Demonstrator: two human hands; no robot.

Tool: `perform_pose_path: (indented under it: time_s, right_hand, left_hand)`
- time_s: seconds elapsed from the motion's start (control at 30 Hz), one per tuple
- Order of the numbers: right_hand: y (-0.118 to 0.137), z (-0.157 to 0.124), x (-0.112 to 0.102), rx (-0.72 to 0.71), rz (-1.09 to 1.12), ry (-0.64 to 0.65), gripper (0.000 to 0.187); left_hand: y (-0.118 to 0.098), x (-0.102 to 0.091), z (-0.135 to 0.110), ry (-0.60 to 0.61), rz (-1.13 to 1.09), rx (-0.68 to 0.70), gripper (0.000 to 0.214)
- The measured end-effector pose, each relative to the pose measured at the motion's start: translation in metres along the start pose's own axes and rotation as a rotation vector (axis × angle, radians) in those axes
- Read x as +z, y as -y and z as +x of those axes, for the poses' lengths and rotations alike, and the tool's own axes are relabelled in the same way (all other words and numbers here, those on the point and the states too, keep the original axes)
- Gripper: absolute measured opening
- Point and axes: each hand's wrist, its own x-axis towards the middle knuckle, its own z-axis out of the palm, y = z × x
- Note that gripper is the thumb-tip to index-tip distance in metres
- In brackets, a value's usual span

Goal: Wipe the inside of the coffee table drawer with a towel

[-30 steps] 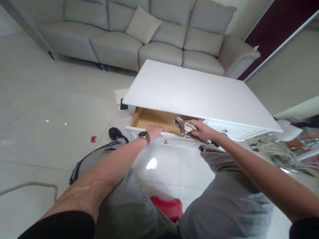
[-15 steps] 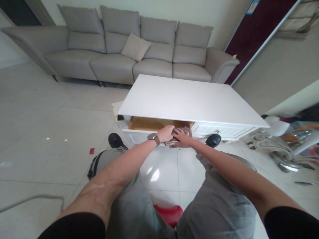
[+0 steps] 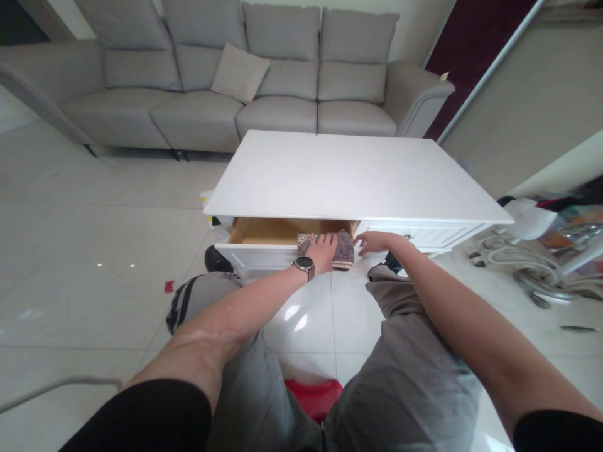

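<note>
A folded brown-grey cloth [image 3: 345,249] with a pale patterned edge hangs over the front of a pulled-out drawer [image 3: 254,252]. My left hand [image 3: 322,252], with a watch on its wrist, grips the cloth against the drawer front, its fingers bent over the top edge. Just right of the cloth, my right hand [image 3: 372,241] is beside the drawer's right corner with fingers loosely curved and apart; nothing shows in it. The drawer belongs to a white coffee table [image 3: 353,176]. Its wooden inside [image 3: 273,230] shows behind the cloth.
A grey sofa [image 3: 277,119] with a beige cushion [image 3: 240,72] stands behind the table. At right, a coiled cable [image 3: 509,267] lies by a metal stand base [image 3: 546,285]. Red stool-like plastic [image 3: 315,397] shows between my legs. A red scrap [image 3: 169,286] lies on the floor at left.
Both hands were together on the bunched cloth. Now the cloth lies flatter over the drawer front under my left hand, and my right hand has moved off it to the right. The view has shifted slightly.
</note>
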Motion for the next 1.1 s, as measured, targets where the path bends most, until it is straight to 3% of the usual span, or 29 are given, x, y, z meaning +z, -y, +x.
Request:
perform_pose_path:
  time_s: [0.2, 0.43, 0.6, 0.77, 0.87, 1.0, 1.1]
  right_hand:
    - [0.023, 0.002, 0.002, -0.021, -0.132, -0.016, 0.047]
    - [0.034, 0.009, 0.008, 0.039, -0.219, -0.004, 0.051]
    - [0.055, 0.026, 0.019, 0.021, -0.269, -0.047, 0.054]
    - [0.076, 0.038, 0.024, -0.021, -0.313, -0.051, 0.045]
    - [0.083, 0.040, 0.024, -0.040, -0.338, -0.039, 0.042]
    - [0.088, 0.039, 0.022, -0.043, -0.372, -0.012, 0.041]
    - [0.091, 0.038, 0.021, -0.034, -0.405, 0.006, 0.044]
  left_hand:
    - [-0.012, 0.016, 0.005, -0.045, 0.032, -0.060, 0.087]
    - [0.011, 0.028, -0.013, -0.096, 0.089, -0.074, 0.076]
    - [0.061, 0.021, -0.054, -0.123, 0.078, -0.188, 0.079]
    - [0.139, 0.004, -0.110, -0.092, 0.102, -0.452, 0.067]
    - [0.182, 0.001, -0.145, -0.119, 0.073, -0.530, 0.067]
    - [0.216, 0.013, -0.178, -0.333, -0.085, -0.661, 0.072]
    - [0.225, 0.034, -0.184, -0.556, -0.316, -0.878, 0.072]
